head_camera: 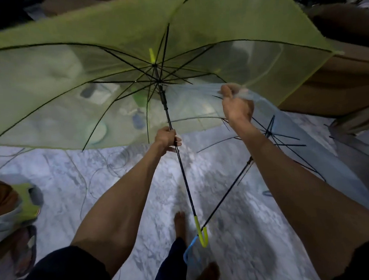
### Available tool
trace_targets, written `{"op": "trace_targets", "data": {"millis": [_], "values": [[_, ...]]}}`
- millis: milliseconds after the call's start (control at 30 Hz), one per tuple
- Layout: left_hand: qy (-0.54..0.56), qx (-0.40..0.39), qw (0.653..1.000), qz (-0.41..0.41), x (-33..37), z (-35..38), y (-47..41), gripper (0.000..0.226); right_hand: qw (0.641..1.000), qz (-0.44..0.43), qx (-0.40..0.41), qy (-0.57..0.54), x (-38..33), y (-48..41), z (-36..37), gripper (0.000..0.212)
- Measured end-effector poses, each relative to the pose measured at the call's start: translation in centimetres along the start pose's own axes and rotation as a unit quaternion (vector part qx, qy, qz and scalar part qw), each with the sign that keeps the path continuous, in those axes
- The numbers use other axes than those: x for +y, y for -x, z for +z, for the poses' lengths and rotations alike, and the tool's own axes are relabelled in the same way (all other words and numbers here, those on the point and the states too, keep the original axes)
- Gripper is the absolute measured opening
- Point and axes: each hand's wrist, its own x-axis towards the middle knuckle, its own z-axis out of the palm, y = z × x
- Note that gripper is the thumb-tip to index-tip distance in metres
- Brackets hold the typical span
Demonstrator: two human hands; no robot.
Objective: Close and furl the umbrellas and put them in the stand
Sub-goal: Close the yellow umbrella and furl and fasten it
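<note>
Left grip curled round the black shaft of the green umbrella; right grip pinching a gathered fold at the rim of the pale blue umbrella.

Green umbrella: you hold it fully open above the floor, canopy spread across the upper field, ribs taut.

Pale blue umbrella: also open, it appears to rest on its side toward the right edge of the floor. Its film runs up beneath the green canopy's near rim, where your right grip has it. Neither umbrella is closed or furled, and no stand can be made out.

Runner: the black sleeve on the green shaft, above your left grip and apart from it. To close this umbrella well, you would probably do best to release the blue fold first, so the two canopies cannot tangle. Then take the runner in the right grip, free its catch, and draw it down the shaft while the left grip steadies the shaft. Guide the rib tips away from the blue film, which looks thin enough to snag.

Handles: the yellow-green hook and the blue hook cross near your bare foot. Whether they touch cannot be told.
</note>
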Motion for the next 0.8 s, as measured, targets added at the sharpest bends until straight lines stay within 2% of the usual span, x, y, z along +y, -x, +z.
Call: {"op": "trace_targets", "data": {"millis": [67,200,467,567,700,767,800], "values": [[0.027,-0.031,0.999,0.005,0.0,-0.3,0.5,0.015,0.999,0.022,-0.001,-0.042,0.7,0.2,0.1,0.03],[0.084,-0.075,0.994,-0.002,0.3,-0.5,1.4,0.017,0.998,0.05,-0.007,0.043,2.8,1.0,0.0,0.032],[0.041,-0.01,0.999,-0.01,-0.9,-0.4,1.9,0.021,0.998,-0.005,0.018,0.061,2.0,1.8,0.2,0.021],[0.014,0.007,1.0,-0.008,-1.2,-0.9,2.2,0.022,0.989,-0.08,0.031,0.118,1.3,2.2,-0.2,0.026],[0.063,-0.03,0.998,-0.007,-1.3,-1.4,1.9,0.013,0.977,-0.164,0.024,0.135,1.0,2.5,-1.1,0.036],[0.111,-0.037,0.993,-0.017,-0.9,-1.2,1.8,0.016,0.97,-0.15,-0.009,0.19,1.3,2.6,-1.4,0.051],[0.139,-0.032,0.99,-0.022,-0.7,-1.0,1.8,0.02,0.97,-0.104,-0.035,0.217,1.4,2.7,-1.4,0.06]]}}
